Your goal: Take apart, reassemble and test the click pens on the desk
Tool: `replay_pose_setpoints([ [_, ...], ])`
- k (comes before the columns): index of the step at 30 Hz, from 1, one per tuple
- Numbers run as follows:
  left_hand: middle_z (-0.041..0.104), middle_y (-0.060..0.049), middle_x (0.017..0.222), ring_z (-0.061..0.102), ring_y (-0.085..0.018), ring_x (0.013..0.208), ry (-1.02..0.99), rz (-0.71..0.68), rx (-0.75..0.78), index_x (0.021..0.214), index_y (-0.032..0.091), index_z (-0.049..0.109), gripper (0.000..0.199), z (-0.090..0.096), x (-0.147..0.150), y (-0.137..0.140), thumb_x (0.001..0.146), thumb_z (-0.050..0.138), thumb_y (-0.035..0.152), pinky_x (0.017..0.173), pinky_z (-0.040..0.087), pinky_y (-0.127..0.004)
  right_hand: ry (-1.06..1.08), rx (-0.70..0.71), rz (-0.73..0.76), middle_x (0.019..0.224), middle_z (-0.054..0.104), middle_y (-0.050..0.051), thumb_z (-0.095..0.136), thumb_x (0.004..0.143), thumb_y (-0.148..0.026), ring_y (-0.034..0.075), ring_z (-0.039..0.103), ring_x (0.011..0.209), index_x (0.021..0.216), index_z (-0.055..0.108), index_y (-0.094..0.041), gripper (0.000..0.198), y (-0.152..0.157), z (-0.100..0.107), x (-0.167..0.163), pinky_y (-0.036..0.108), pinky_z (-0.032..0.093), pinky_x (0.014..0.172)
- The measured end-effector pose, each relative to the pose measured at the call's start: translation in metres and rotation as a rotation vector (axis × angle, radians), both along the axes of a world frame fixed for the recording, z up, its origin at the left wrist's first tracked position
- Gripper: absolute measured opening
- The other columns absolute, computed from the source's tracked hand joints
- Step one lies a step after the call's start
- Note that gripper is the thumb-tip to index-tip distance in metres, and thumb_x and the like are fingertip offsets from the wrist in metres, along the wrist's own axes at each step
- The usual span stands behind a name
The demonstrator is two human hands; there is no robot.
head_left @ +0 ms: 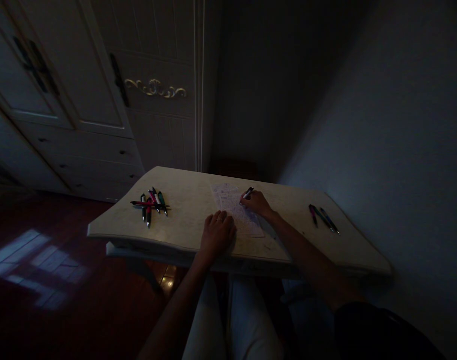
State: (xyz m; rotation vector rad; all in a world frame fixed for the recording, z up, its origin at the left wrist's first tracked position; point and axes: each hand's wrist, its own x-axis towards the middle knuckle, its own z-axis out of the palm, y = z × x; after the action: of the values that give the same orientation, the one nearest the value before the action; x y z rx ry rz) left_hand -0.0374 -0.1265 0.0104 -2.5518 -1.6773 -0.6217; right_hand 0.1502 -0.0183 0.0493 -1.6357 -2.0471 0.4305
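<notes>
My right hand (257,203) is closed around a pen (248,192), its lower end down at a sheet of paper (247,225) covered in fine marks. Across the lower left edge of that sheet lies my left hand (218,232), palm down and flat, a ring on one finger. On the left of the table sits a loose pile of several pens (150,204) with red, green, black and white parts. To the right of my right forearm, a smaller group of pens (324,219) lies side by side. The room is dim, so print on the paper is unreadable.
The pale table (187,200) has a curved front edge, with my legs (232,320) under it. A white wardrobe (164,125) stands behind on the left, and a bare wall (393,140) rises close on the right. Sunlight patches the dark red floor (37,265).
</notes>
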Motion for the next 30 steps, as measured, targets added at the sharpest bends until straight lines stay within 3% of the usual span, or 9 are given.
replay_pose_setpoints([
  [9,0.054,-0.01,0.138,0.044,-0.027,0.132,-0.012,0.001,0.003,0.118,0.022,0.057,0.029,-0.001,0.0,0.0,0.096,0.043,0.035,0.109,0.032,-0.046,0.033,-0.052,0.044,0.074,0.075,0.005,0.065,0.077,-0.023,0.017,0.07,0.068,0.079,0.075,-0.016,0.012,0.0,0.005,0.005,0.021,0.051,0.066],
  [17,0.055,-0.01,0.138,0.044,-0.027,0.132,-0.008,-0.006,0.003,0.119,0.021,0.057,0.03,-0.001,0.0,-0.001,0.097,0.043,0.035,0.109,0.032,-0.046,-0.006,-0.071,-0.089,0.069,0.073,0.008,0.067,0.07,-0.021,0.018,0.069,0.065,0.07,0.071,-0.014,0.008,0.005,0.02,0.022,0.022,0.05,0.063],
  [23,0.055,-0.01,0.138,0.044,-0.027,0.133,-0.008,-0.008,-0.009,0.119,0.021,0.058,0.029,0.0,0.0,-0.002,0.096,0.045,0.034,0.108,0.033,-0.047,0.395,0.01,-0.036,0.068,0.07,0.006,0.059,0.078,-0.036,0.013,0.062,0.052,0.076,0.068,-0.013,0.024,-0.031,0.017,0.053,0.022,0.049,0.054],
  [30,0.055,-0.01,0.137,0.045,-0.027,0.131,0.012,0.002,-0.008,0.118,0.021,0.058,0.03,0.001,0.0,0.0,0.097,0.042,0.035,0.107,0.034,-0.046,0.312,-0.219,0.093,0.064,0.07,0.004,0.061,0.074,-0.032,0.014,0.061,0.052,0.077,0.069,-0.014,0.02,-0.081,0.002,0.052,0.022,0.048,0.052],
])
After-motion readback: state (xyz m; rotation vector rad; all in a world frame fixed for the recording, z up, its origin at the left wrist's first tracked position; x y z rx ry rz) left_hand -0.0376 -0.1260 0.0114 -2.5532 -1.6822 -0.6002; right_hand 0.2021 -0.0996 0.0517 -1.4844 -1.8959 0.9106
